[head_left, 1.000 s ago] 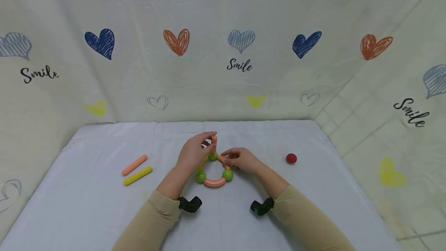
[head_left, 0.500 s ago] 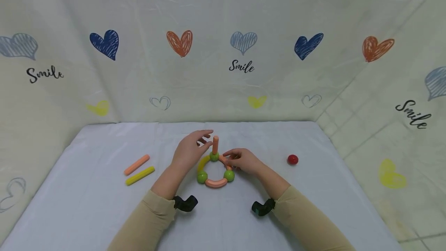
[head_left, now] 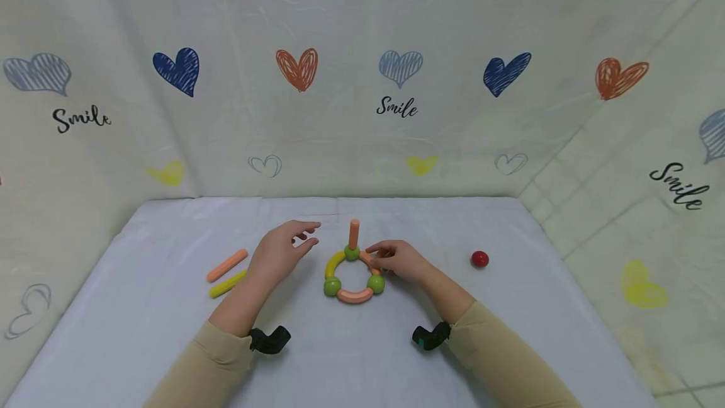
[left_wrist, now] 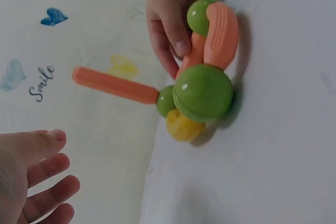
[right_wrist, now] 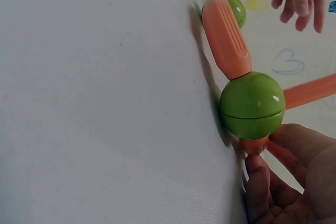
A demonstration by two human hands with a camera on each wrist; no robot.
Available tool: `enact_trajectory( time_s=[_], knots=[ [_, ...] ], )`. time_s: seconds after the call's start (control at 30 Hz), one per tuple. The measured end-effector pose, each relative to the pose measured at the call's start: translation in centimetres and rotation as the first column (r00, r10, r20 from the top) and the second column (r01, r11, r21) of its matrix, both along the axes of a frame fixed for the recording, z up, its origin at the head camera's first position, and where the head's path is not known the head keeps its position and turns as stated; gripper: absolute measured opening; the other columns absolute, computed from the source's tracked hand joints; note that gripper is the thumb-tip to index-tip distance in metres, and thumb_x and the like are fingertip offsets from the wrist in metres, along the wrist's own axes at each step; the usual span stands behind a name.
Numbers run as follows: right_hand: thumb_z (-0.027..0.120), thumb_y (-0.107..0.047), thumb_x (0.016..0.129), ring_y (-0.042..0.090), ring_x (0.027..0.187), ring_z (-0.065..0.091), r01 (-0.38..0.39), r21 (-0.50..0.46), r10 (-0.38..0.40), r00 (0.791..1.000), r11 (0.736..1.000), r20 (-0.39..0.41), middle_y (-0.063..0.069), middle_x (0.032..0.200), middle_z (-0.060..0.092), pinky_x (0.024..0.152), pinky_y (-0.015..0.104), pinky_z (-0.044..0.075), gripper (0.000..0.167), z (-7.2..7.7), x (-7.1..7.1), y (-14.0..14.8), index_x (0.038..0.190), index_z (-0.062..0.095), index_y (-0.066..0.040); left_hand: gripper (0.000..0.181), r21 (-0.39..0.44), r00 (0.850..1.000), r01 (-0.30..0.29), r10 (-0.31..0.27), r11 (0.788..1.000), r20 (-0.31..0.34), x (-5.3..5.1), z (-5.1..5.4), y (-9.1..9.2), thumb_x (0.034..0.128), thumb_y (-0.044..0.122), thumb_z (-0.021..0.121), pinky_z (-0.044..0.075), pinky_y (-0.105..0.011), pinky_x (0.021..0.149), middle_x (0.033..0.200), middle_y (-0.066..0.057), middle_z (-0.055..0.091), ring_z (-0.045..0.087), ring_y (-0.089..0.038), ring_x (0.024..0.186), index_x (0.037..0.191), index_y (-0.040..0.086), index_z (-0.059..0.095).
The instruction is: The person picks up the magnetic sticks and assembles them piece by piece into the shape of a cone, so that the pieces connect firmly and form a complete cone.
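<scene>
On the white table lies a ring of curved rods joined by green balls (head_left: 332, 286). Two of its rods are orange, like the front curved rod (head_left: 355, 296), and the left curved rod (head_left: 334, 263) is yellow. A straight orange rod (head_left: 354, 233) stands upright on the back green ball (head_left: 352, 252). My right hand (head_left: 403, 261) pinches the ring's right orange curved rod (right_wrist: 254, 145) between thumb and fingers. Left of the ring, my left hand (head_left: 277, 255) hovers with relaxed fingers and nothing in them, apart from the upright rod.
A loose orange rod (head_left: 227, 266) and a yellow rod (head_left: 226, 284) lie at the left, the yellow one partly hidden behind my left wrist. A red ball (head_left: 479, 259) sits at the right. A printed cloth backdrop (head_left: 340, 137) rises behind the table (head_left: 453, 225).
My left hand has let go of the upright orange rod and moved left, away from it. The rod stays standing on the ball. My right hand keeps its hold on the ring.
</scene>
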State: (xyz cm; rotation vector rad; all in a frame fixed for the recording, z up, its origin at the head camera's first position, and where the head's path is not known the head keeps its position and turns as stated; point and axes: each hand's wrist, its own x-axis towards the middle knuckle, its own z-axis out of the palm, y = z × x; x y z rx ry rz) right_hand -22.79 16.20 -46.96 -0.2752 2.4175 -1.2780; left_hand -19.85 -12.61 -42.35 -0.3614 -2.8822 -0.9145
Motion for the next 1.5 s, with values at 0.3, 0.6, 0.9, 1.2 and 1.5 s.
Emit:
enact_trajectory(
  time_s=[0.3,0.6,0.9,1.2,1.5],
  knots=[
    [0.073,-0.024,0.091,0.017,0.072,0.056,0.001,-0.001,-0.001,1.000,1.000,0.001,0.003,0.094,0.065,0.063,0.029,0.047,0.032,-0.3,-0.1,0.2,0.122,0.071,-0.015,0.039,-0.057,0.995,-0.054,0.059,0.997,0.085,2.3,-0.5,-5.9,0.0947,0.032,0.068,0.049,-0.047,0.078,0.123,0.005,0.065,0.060,-0.027,0.108,0.133,0.028,0.064],
    [0.073,-0.024,0.091,0.017,0.072,0.056,0.001,0.002,-0.001,1.000,1.000,-0.004,0.003,0.092,0.064,0.064,0.029,0.047,0.033,0.0,0.1,0.1,0.123,0.070,-0.016,0.040,-0.108,0.985,-0.089,0.104,0.990,0.137,4.6,-1.5,-10.1,0.0946,0.031,0.068,0.047,-0.050,0.089,0.136,-0.003,0.061,0.060,-0.028,0.113,0.133,0.023,0.065],
    [0.073,-0.022,0.091,0.016,0.070,0.055,-0.003,-0.010,0.003,1.000,1.000,-0.008,0.003,0.091,0.064,0.063,0.029,0.046,0.032,-0.1,0.0,0.0,0.123,0.070,-0.015,0.044,-0.158,0.985,-0.055,0.080,0.986,0.155,4.8,-1.7,-11.7,0.0941,0.028,0.069,0.043,-0.054,0.098,0.145,0.000,0.053,0.053,-0.034,0.128,0.136,0.017,0.062],
    [0.073,-0.022,0.092,0.017,0.071,0.055,0.003,-0.004,-0.003,1.000,1.000,0.004,0.003,0.092,0.063,0.064,0.029,0.047,0.031,0.0,0.0,-0.1,0.122,0.071,-0.016,0.044,-0.248,0.994,-0.003,0.030,0.969,0.106,4.3,-3.1,-12.3,0.0878,0.017,0.076,0.047,-0.053,0.091,0.144,-0.005,0.053,0.058,-0.036,0.121,0.130,0.011,0.066],
    [0.073,-0.022,0.091,0.017,0.071,0.055,0.009,-0.007,-0.009,1.000,1.000,0.009,0.003,0.091,0.063,0.063,0.029,0.046,0.031,-0.1,0.0,-0.1,0.121,0.071,-0.015,0.044,-0.258,0.993,-0.003,0.035,0.966,0.117,4.1,-3.8,-12.2,0.0874,0.016,0.076,0.047,-0.054,0.092,0.147,-0.006,0.050,0.054,-0.040,0.124,0.130,0.009,0.066]
  ],
)
